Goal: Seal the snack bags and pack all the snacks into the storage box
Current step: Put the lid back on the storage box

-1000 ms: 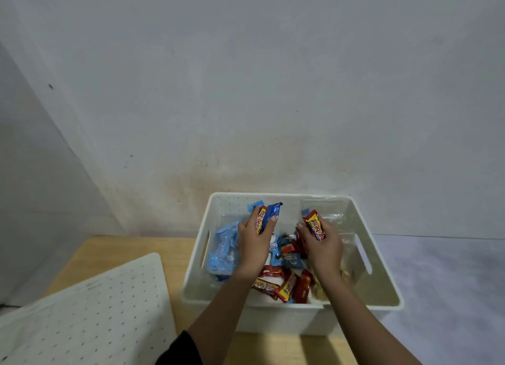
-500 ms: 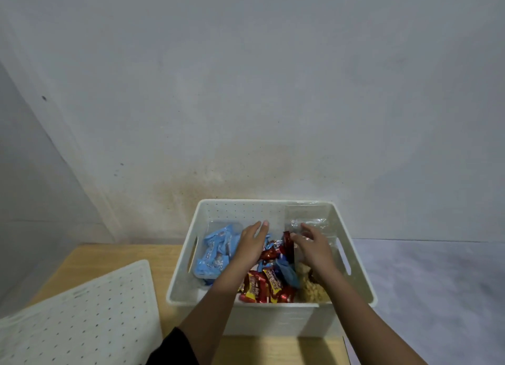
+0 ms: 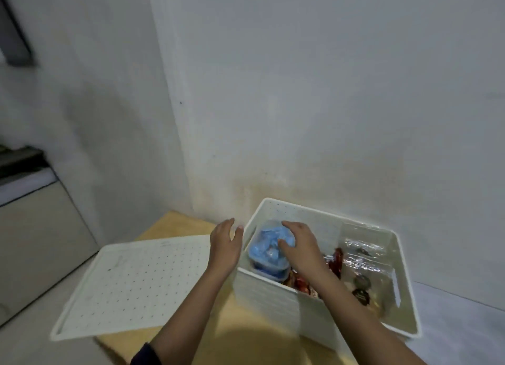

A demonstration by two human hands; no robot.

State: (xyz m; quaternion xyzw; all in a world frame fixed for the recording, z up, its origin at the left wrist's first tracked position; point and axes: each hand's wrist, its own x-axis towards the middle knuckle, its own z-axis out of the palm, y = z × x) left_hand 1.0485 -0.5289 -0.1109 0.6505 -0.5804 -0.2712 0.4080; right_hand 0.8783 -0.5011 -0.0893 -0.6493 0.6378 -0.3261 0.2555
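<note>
The white perforated storage box stands on the wooden table against the wall. At its left end lies a clear bag of blue snacks. My right hand lies on top of that bag with fingers spread over it. Outside the box, my left hand hovers by the left wall, fingers relaxed and holding nothing. Red snack packets sit in the middle of the box. A clear bag with dark round snacks fills the right end.
The box's white perforated lid lies flat on the table to the left, overhanging the front edge. A beige cabinet stands at the far left. The wall corner is right behind the table.
The view has swung left and closer. My left hand came out of the box to its left side. My right hand moved across from the right part onto the blue snack bag.
</note>
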